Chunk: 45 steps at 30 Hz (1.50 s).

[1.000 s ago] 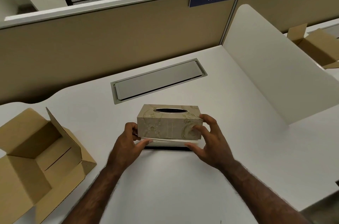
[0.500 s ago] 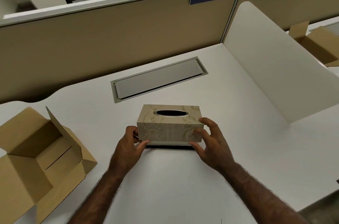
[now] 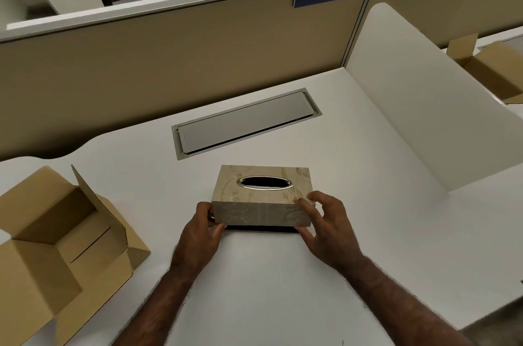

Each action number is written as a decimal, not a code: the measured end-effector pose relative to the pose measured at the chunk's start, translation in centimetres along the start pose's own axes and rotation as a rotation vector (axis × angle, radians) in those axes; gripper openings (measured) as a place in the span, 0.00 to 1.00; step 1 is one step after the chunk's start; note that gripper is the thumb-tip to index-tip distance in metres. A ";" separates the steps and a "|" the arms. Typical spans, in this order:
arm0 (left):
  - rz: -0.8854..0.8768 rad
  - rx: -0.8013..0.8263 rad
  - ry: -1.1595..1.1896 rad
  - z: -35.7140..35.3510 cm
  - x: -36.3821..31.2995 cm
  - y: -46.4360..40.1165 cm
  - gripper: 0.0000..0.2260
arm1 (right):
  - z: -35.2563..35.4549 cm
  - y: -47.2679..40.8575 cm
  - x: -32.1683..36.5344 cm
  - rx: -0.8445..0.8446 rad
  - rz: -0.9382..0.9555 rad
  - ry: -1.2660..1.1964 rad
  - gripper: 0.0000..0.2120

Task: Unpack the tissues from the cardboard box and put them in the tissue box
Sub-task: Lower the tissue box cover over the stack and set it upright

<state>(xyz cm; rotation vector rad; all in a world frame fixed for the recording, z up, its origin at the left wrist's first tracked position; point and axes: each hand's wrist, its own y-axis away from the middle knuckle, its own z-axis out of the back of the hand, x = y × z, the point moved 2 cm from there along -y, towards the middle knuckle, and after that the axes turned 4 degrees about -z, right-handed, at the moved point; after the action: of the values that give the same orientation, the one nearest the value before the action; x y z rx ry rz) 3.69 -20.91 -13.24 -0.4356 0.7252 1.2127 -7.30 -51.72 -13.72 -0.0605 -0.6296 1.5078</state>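
Both hands hold the tissue box [image 3: 261,200] near the middle of the white counter [image 3: 368,204] — left hand [image 3: 201,232] gripping its left end, right hand [image 3: 325,228] its right near corner. The open cardboard box [image 3: 53,241] sits far left; beyond lies a grey cable hatch [image 3: 244,122].

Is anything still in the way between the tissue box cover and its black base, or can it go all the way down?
Nothing visible blocks it. The tissue box sits low over the black base, of which only a thin dark strip shows along the near edge. The left hand and right hand grip its ends; fingertips near the bottom corners might get pinched.
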 end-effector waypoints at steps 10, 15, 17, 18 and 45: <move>0.001 0.040 0.007 -0.3 1.0 0.7 0.13 | -1.1 1.7 -0.1 -0.004 0.043 0.046 0.27; -0.023 0.065 0.140 0.5 -0.1 1.1 0.23 | -1.1 2.0 0.5 0.036 0.002 -0.007 0.27; -0.020 0.061 0.188 0.7 -0.4 1.3 0.27 | -0.9 1.9 0.6 0.023 -0.003 -0.019 0.23; -0.015 0.057 0.209 0.7 -0.6 1.3 0.29 | -0.8 1.8 0.7 0.016 -0.003 -0.022 0.21; 0.083 -0.130 0.145 0.1 -4.4 -4.1 0.24 | 0.5 -8.0 0.3 0.165 -0.108 -0.003 0.20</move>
<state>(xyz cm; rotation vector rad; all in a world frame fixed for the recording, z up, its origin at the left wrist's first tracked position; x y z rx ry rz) 6.84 -25.08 -10.35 -0.6112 0.7970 1.3212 -0.27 -52.40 -9.89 0.1008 -0.5013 1.4496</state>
